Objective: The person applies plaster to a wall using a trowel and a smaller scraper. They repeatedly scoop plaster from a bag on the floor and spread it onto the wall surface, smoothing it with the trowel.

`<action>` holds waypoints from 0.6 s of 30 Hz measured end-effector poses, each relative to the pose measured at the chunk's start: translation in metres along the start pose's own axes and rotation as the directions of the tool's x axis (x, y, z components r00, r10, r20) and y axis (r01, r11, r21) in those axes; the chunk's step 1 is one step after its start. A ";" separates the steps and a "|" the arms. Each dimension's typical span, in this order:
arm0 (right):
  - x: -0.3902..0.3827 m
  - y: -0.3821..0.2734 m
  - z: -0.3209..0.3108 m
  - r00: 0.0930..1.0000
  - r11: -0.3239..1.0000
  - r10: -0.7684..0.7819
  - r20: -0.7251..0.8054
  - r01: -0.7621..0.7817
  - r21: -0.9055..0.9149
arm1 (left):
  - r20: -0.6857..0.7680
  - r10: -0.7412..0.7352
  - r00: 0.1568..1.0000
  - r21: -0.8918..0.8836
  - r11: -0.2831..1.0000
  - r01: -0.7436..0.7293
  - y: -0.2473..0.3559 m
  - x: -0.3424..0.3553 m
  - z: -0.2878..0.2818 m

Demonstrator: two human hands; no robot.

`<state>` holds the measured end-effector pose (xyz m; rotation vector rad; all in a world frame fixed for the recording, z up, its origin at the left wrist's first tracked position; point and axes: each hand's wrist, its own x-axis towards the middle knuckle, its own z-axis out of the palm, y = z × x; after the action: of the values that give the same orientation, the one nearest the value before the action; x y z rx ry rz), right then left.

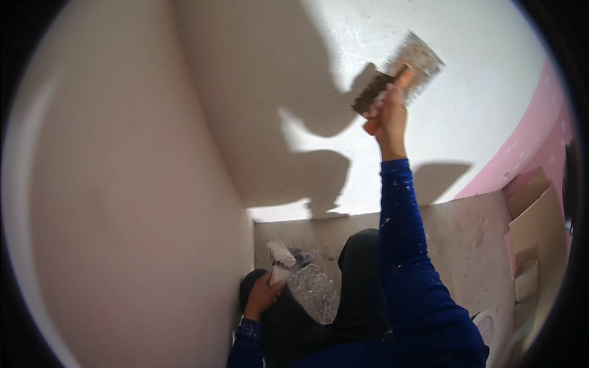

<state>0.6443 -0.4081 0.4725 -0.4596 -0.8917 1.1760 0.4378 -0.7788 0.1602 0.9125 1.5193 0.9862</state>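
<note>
My right hand is closed round the orange handle of a wide metal trowel, raised against the sunlit white wall; the blade looks slightly blurred and smeared. Low at the left, by my knee, my left hand grips a smaller tool coated in white material, probably a putty knife; its exact shape is hard to make out. My blue sleeves are flecked with white, and my dark-clad legs are bent below. Shadows of my arm and body fall on the wall.
A pale side wall meets the white wall in a corner at the left. A pink wall section is at the right, with cardboard sheets leaning near it. The grey floor bears white spatters; a white round object sits at lower right.
</note>
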 end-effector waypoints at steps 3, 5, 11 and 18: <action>-0.006 -0.011 -0.030 0.999 0.997 -0.044 0.015 0.044 -0.059 | -0.036 0.008 0.999 0.047 0.999 -0.006 -0.007 0.001 -0.001; -0.029 0.011 -0.022 0.987 0.997 -0.056 0.150 0.064 -0.047 | -0.033 0.026 0.999 0.004 1.000 -0.026 -0.011 0.004 -0.001; -0.119 0.125 0.093 0.894 0.937 0.260 0.366 -0.143 -0.318 | -0.061 0.117 0.991 0.064 0.991 -0.113 -0.012 0.008 0.012; -0.114 0.153 0.144 0.887 0.945 0.256 0.383 -0.146 -0.293 | -0.073 0.063 0.995 0.093 0.994 -0.056 -0.004 0.004 0.027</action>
<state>0.4257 -0.4788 0.4061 -0.5304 -1.4072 1.3861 0.4638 -0.7732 0.1517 0.9992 1.6203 1.0113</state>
